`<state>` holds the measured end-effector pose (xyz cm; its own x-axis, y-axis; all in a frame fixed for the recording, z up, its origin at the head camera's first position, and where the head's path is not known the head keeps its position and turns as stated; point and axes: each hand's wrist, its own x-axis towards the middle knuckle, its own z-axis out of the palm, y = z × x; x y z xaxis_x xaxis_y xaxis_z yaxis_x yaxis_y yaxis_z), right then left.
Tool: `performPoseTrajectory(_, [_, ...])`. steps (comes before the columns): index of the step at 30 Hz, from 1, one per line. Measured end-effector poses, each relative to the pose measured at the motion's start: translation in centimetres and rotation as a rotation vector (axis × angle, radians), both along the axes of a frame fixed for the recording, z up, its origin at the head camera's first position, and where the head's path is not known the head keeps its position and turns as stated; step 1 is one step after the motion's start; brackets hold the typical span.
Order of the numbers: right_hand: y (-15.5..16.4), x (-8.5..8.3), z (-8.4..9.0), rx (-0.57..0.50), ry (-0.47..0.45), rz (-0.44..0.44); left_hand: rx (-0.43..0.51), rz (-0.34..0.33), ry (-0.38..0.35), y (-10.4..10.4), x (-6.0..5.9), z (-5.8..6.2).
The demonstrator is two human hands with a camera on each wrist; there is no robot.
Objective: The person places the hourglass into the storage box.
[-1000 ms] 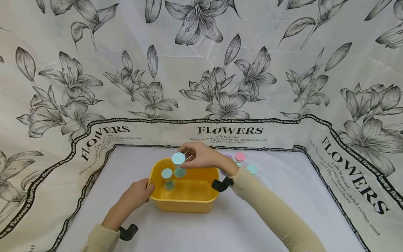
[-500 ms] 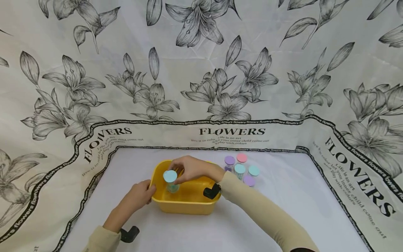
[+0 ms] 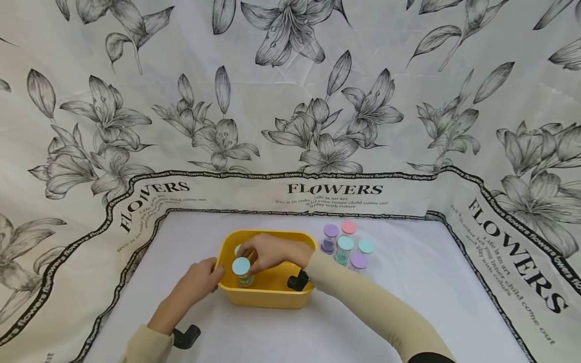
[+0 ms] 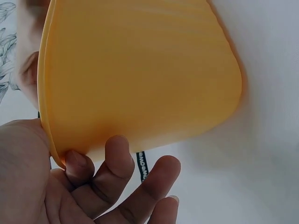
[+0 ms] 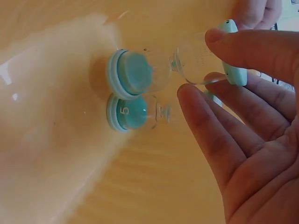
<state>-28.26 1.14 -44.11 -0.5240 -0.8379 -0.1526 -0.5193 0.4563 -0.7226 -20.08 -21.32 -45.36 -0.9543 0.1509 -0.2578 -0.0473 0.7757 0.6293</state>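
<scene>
A yellow plastic tub [image 3: 272, 298] stands on the white table. My left hand [image 3: 200, 280] grips its left rim, and the left wrist view shows the fingers [image 4: 117, 163] curled under the tub's outer wall [image 4: 140, 79]. My right hand [image 3: 268, 252] reaches down into the tub and pinches the top cap of a teal sand timer [image 3: 241, 266] between thumb and forefinger. In the right wrist view that timer [image 5: 140, 74] stands on the tub floor, held by my right hand [image 5: 212, 58]. Right beside it is a second teal timer [image 5: 125, 112] marked 5.
Several more sand timers [image 3: 346, 245] with purple, pink and teal caps stand in a cluster just right of the tub. Floral cloth [image 3: 290, 101] rises behind and at both sides of the table. Black camera mounts [image 3: 297, 281] sit on both wrists.
My right hand has brought the teal timer down from above the tub's back rim into the tub, toward the front left. The left hand has stayed on the rim.
</scene>
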Motion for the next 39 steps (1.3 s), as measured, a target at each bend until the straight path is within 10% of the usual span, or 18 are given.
performPoseTrajectory(39, [-1.4,0.1,-0.7,0.116,0.2,0.087,-0.001,-0.037,0.016,-0.4,-0.1,0.0])
